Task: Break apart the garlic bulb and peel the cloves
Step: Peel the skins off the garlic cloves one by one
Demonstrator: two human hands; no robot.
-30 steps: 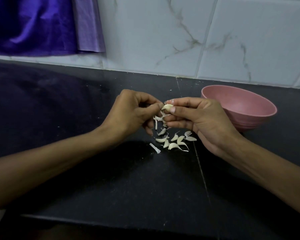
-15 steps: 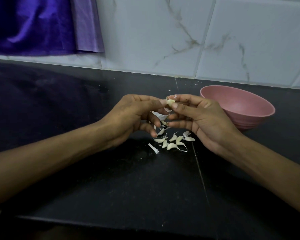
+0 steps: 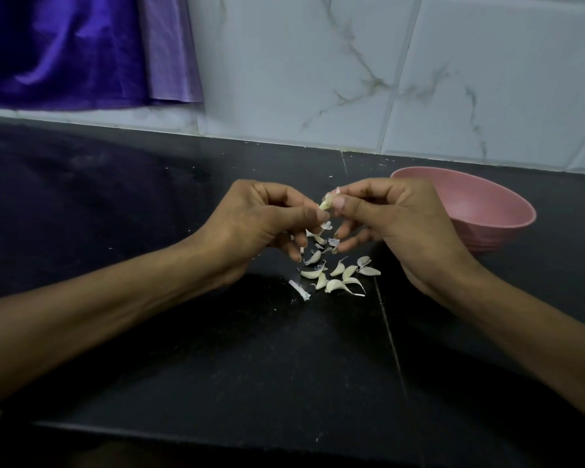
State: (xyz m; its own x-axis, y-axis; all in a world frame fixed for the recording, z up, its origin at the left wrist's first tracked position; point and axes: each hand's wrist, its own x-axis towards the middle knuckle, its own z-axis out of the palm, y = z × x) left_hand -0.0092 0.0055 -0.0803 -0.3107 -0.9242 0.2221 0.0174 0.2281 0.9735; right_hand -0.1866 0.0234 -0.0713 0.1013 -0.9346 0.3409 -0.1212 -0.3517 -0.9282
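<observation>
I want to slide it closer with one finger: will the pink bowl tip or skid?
The pink bowl looks light, probably plastic, so it would likely skid on the smooth dark counter. Its walls flare wide above a narrower base, so a push at the rim might rock it; push low.

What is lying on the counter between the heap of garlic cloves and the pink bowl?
In the head view only the right hand hangs above that stretch; the black counter between the cloves and the pink bowl looks bare.
</observation>
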